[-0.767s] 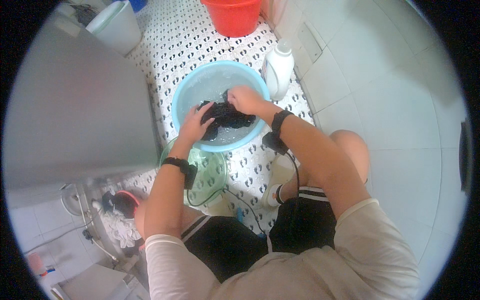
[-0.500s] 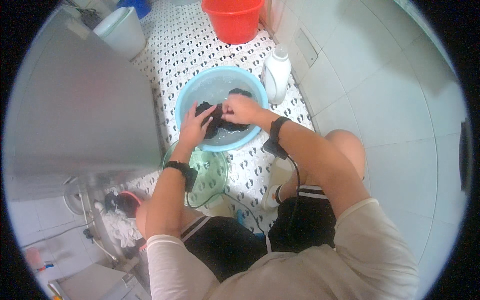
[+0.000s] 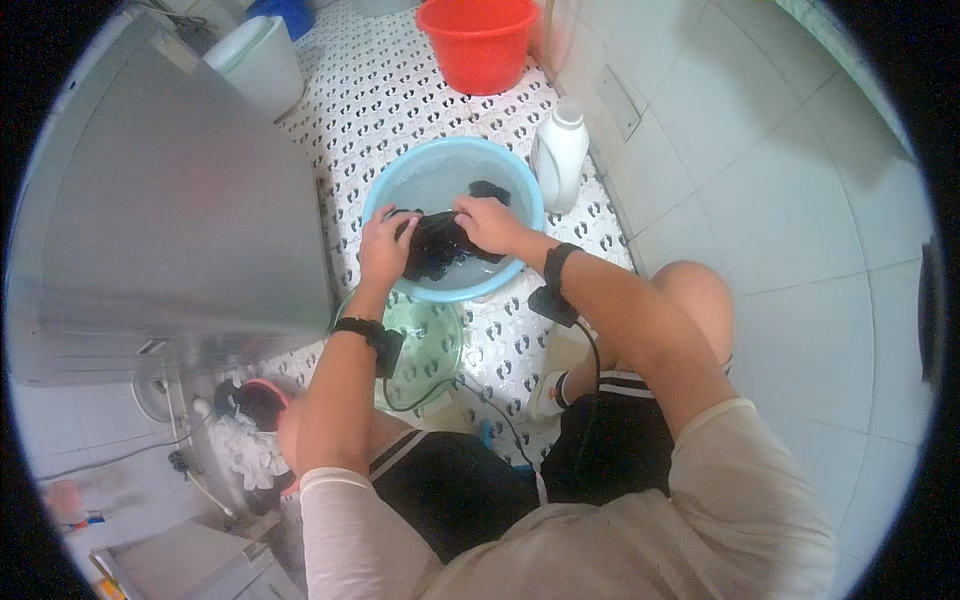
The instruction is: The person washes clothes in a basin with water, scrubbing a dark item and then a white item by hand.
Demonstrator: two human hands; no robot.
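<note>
Head view: a floor (image 3: 345,110) patterned with small dark footprints runs between a grey panel (image 3: 180,210) on the left and a pale tiled wall (image 3: 770,200) on the right. On it sits a light-blue basin (image 3: 452,296) holding water, with a red bucket (image 3: 482,50) well beyond and a clear green basin (image 3: 430,340) just on the near side. A white bottle (image 3: 562,160) stands upright beside the blue basin's right side. Inside that basin lies a bunched black cloth (image 3: 437,245) — wet, partly in the water. The left hand (image 3: 384,245) pinches its left edge between thumb and fingers; the right hand (image 3: 490,225) has curled fingers closed on its upper right — the thumb's grip is hard to make out.
</note>
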